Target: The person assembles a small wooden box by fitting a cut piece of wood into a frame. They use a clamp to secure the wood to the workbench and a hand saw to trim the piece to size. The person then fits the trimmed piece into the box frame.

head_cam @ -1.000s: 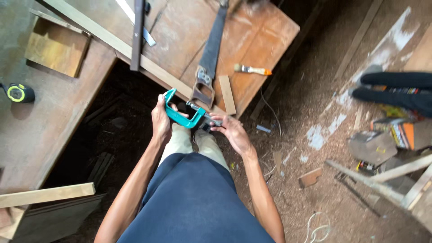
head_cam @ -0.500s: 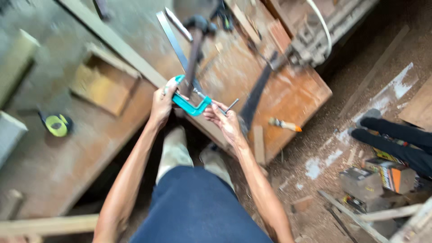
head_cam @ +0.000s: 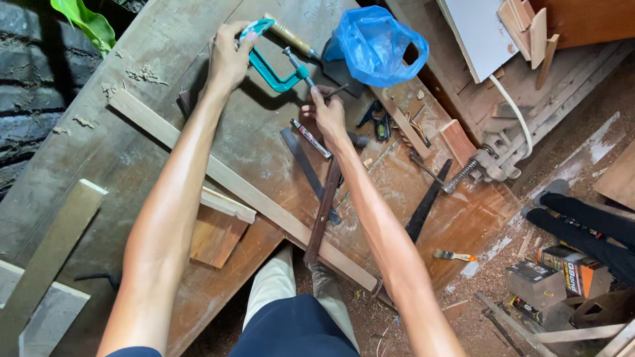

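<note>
My left hand (head_cam: 229,58) grips the top of a teal C-clamp (head_cam: 271,65) above the wooden workbench (head_cam: 165,39). My right hand (head_cam: 326,112) pinches the end of the clamp's screw handle, fingers closed on the thin bar. Both arms stretch far out over the bench. Just below my right hand lies a marker pen (head_cam: 311,138) and a dark metal square (head_cam: 305,170). A long pale wooden strip (head_cam: 238,188) runs diagonally under my arms.
A blue plastic bag (head_cam: 375,43) and a wooden-handled tool (head_cam: 289,35) lie beyond the clamp. A hand saw (head_cam: 424,206), a small brush (head_cam: 454,255), a wood block (head_cam: 215,233) and planks (head_cam: 49,254) sit around. Boxes (head_cam: 559,277) stand on the sawdust floor at right.
My view has swung up over the bench. Both hands have carried the clamp away from my body and out across the benchtop, still holding it.
</note>
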